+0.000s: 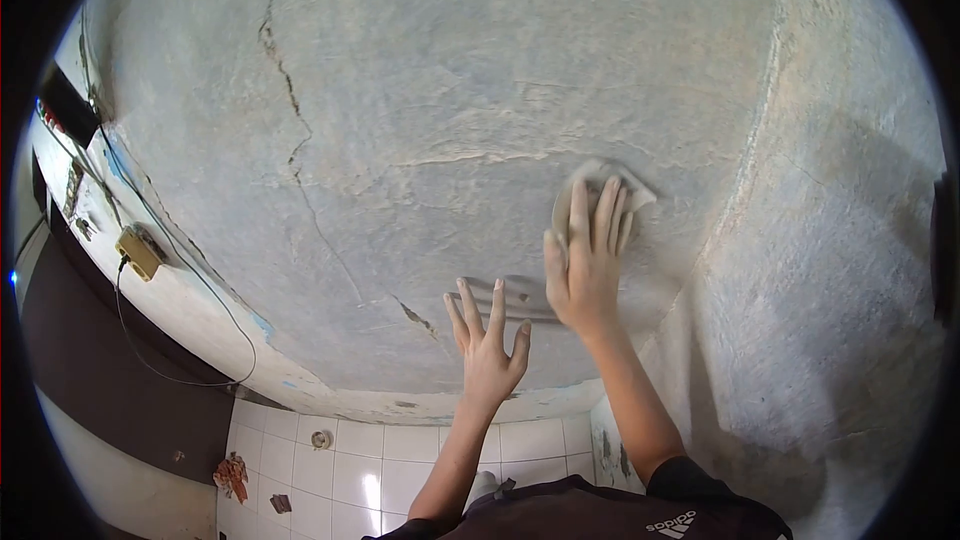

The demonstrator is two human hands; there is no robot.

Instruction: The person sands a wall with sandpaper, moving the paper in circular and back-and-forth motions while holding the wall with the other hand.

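Observation:
My right hand lies flat against the grey plastered wall, fingers stretched out over a thin pale sheet. The sheet is pressed between my palm side and the wall, with a pointed corner sticking out to the right; whether it is cloth or abrasive paper, I cannot tell. Lower and to the left, my left hand is open with fingers spread, its fingertips close to the wall and nothing in it. Rough, raised plaster ridges run across the surface just left of the sheet.
A long crack runs down the wall on the left. Beside the wall, a power socket block has a cable looping below it. White floor tiles lie below, with a reddish crumpled scrap on them. Another wall meets at the right.

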